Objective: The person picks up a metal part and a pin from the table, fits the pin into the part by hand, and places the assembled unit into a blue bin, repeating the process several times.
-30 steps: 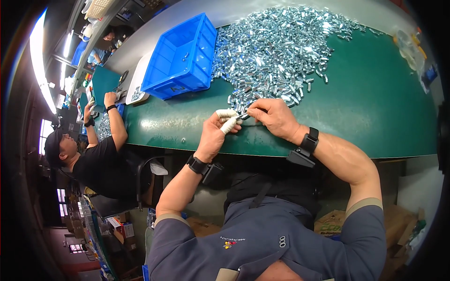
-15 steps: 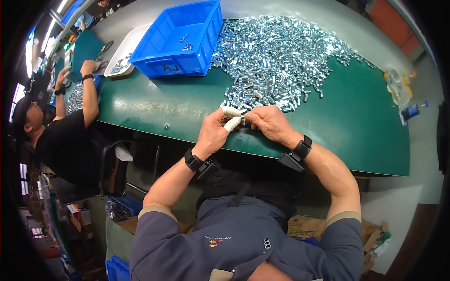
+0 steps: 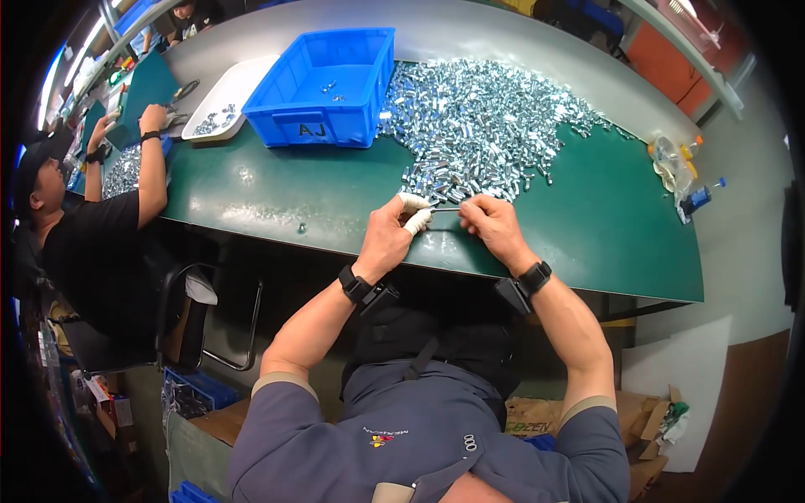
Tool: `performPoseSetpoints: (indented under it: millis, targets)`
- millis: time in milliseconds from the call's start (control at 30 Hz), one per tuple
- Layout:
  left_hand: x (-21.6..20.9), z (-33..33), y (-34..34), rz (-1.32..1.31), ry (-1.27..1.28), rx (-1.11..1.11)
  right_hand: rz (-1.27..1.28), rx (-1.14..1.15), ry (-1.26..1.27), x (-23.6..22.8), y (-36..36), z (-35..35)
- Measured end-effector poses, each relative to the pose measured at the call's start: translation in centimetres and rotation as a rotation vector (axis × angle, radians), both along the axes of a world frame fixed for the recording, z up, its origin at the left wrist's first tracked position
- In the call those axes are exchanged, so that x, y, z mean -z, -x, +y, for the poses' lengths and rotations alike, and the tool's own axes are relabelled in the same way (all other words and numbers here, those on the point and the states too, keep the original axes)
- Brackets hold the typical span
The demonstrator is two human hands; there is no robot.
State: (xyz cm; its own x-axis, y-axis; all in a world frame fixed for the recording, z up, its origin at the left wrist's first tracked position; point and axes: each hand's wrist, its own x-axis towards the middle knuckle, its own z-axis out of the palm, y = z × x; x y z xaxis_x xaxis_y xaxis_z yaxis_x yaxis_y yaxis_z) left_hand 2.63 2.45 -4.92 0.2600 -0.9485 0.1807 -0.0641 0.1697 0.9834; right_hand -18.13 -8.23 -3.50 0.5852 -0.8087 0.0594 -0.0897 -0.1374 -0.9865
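Note:
Above the near edge of the table, my left hand (image 3: 387,239) is closed, with pale wraps on its thumb and a finger. It pinches a small silvery metal part (image 3: 433,205), mostly hidden by the fingertips. My right hand (image 3: 495,226) is closed on a thin dark rod (image 3: 446,210), which reaches across to the left fingertips. Whether the rod's tip sits inside the part or only beside it, I cannot tell. Just beyond both hands spreads a big pile of shiny metal parts (image 3: 478,126), short and tube-like.
A blue bin (image 3: 310,130) holding a few parts stands left of the pile on the green table (image 3: 612,218). Beside it lies a white tray (image 3: 220,126) with some parts. Another person (image 3: 105,226) works at the far left. Bottles and a plastic bag (image 3: 675,172) are on the right.
My right hand has drawn away to the right from my left, and the thin rod now shows between them. The left hand keeps its pinch. The whole view has shifted slightly.

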Motion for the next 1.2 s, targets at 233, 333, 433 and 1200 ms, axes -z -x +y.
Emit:
performPoseSetpoints:
  millis: [233, 333, 433, 1200]
  targets:
    - [-7.8, -4.0, -8.5, -0.572, 0.385, -0.325, -0.143, 0.218, -0.110, -0.2, 3.1, 2.4]
    - [-11.0, -8.3, -13.2, -0.788, 0.325, -0.504, -0.163, 0.209, -0.066, -0.1, 2.8, 2.1]
    - [-10.6, -10.2, -17.1, -0.932, 0.181, -0.521, -0.181, 0.177, -0.048, 0.3, 2.2, 2.2]
    - [-3.8, -2.6, -6.8, -0.965, 0.066, 0.017, -0.031, 0.091, -0.116, -0.2, -1.4, -0.5]
